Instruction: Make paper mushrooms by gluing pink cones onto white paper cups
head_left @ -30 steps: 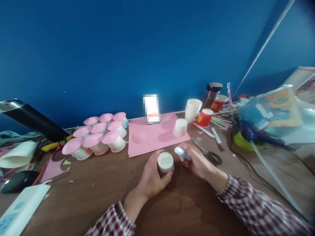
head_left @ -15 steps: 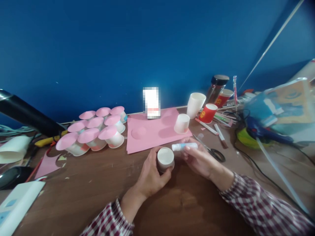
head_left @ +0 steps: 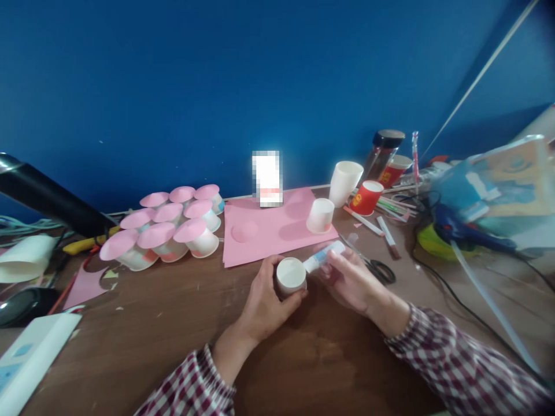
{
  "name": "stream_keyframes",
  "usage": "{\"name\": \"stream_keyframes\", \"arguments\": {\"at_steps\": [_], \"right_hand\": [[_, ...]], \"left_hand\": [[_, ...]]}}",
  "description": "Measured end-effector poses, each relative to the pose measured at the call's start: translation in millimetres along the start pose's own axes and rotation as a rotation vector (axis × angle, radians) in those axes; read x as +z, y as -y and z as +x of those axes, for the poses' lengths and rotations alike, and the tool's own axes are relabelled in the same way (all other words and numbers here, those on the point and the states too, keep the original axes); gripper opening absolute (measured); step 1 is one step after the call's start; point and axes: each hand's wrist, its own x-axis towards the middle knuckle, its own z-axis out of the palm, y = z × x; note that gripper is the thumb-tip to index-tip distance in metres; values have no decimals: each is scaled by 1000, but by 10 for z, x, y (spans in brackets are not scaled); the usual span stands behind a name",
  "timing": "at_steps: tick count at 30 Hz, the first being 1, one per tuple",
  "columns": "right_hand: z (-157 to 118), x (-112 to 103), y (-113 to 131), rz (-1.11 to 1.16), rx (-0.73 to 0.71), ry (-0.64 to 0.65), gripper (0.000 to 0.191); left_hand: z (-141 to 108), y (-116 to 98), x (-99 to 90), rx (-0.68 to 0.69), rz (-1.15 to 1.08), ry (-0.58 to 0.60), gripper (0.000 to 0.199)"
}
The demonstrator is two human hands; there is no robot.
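My left hand (head_left: 269, 309) is wrapped round a small white paper cup (head_left: 291, 275), whose round end faces up toward me. In my right hand (head_left: 353, 283) is a glue stick (head_left: 324, 256) with a white and light-blue tube. Its left end is tilted down and lies at the cup's right rim; whether it touches I cannot tell. Behind my hands lies pink paper (head_left: 269, 240), with a pink disc (head_left: 244, 231) and another white cup (head_left: 321, 215) on it. Scissors (head_left: 381, 270) with dark handles lie just beyond my right hand.
Several cups topped with pink discs (head_left: 156, 234) stand in rows at left. A bright phone-like screen (head_left: 267, 179) stands at the back. On the right are a tall white cup (head_left: 345, 184), a red cup (head_left: 366, 197) and a blue glue gun (head_left: 468, 234). A white power strip (head_left: 39, 361) lies front left.
The glue stick has tilted, its left end dropping to the cup's rim. My left hand still holds the cup in nearly the same place.
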Motion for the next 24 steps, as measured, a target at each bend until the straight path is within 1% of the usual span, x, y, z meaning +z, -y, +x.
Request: {"name": "stream_keyframes", "arguments": {"at_steps": [4,8,13,17,24], "right_hand": [[-16,16,-14,-130,-71,-98,34],[-36,21,-10,-253,-131,-123,34],[-55,24,7,-361,-232,-105,33],[-87,1,4,-464,-319,-60,26],[-100,-38,4,-514,-471,-42,20]], "left_hand": [[15,-38,-16,45,32,19,51],[25,-65,-24,87,19,37,47],[26,-54,-19,103,5,31,48],[27,-37,-16,104,4,38,49],[30,-35,-13,110,7,24,49]]}}
